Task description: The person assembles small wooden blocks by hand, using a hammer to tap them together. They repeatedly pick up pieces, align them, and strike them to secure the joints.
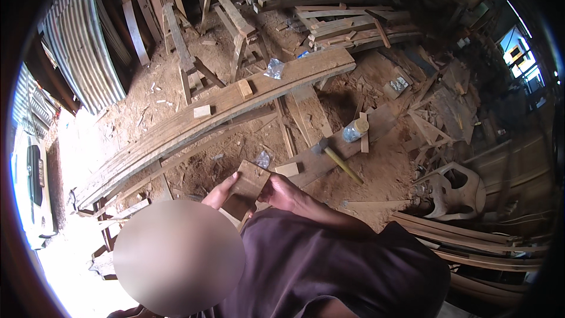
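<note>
In front of my chest, I hold a short brown wooden piece (254, 180) between both hands. It looks like a block with a stepped or joined lower part, which lies in shadow. My left hand (221, 192) grips its left edge with the thumb along the side. On its right side, the fingers of my right hand (283, 192) are closed round the edge, partly hidden by the wood. Just beyond my right hand, a pale wood block (287, 169) lies on a low board (309, 166). A hammer (340, 164) with a yellowish handle rests farther right along that board.
A jar (354, 132) with a yellowish lid stands past the hammer. Across the middle runs a long thick plank (170, 131) bearing two small blocks and a clear plastic bag (274, 69). Sawhorses (235, 20), stacked timber (359, 29) and a plastic chair (456, 191) surround the sawdust-covered floor.
</note>
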Motion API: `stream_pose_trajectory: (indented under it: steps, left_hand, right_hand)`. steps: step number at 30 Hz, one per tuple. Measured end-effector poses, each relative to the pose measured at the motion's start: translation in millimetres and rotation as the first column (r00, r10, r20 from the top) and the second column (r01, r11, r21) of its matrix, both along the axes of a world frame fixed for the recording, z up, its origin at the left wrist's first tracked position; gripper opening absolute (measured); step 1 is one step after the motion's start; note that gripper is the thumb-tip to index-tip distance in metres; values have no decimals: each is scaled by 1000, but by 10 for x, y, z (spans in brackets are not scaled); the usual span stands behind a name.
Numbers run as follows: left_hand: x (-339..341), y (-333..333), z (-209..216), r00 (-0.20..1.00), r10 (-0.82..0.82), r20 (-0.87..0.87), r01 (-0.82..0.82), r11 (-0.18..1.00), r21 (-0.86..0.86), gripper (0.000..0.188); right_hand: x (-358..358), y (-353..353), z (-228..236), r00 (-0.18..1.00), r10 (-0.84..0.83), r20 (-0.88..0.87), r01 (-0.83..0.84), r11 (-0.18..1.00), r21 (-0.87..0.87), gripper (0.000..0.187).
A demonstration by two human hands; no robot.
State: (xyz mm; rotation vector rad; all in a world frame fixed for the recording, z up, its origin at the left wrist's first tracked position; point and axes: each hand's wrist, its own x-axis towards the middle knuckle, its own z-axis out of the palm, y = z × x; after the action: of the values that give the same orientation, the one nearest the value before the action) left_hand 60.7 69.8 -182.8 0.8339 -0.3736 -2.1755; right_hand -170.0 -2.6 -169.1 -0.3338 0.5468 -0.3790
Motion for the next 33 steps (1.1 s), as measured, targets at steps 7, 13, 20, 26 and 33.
stream_pose_trajectory:
  steps: [7, 13, 20, 26, 33]
  left_hand:
    - [178, -38, -83, 890, 107, 443, -11, 977, -213, 61]
    - [219, -48, -222, 945, 293, 143, -271, 950, -155, 68]
    - [454, -104, 397, 563, 418, 713, -3, 864, -504, 93]
    - [-52, -275, 574, 311, 528, 790, 226, 767, -601, 136]
    - [-465, -437, 326, 172, 648, 742, 348, 664, -662, 129]
  right_hand:
    - [79, -120, -125, 998, -22, -58, 17, 996, -87, 32]
    - [128, -272, -386, 998, 31, 62, -20, 986, -167, 23]
    - [264, -390, -363, 824, -564, -54, 52, 171, -984, 25]
    - [213, -722, -310, 872, -478, -107, -78, 82, -994, 19]
    - [203, -487, -486, 894, -380, -236, -82, 379, -922, 22]
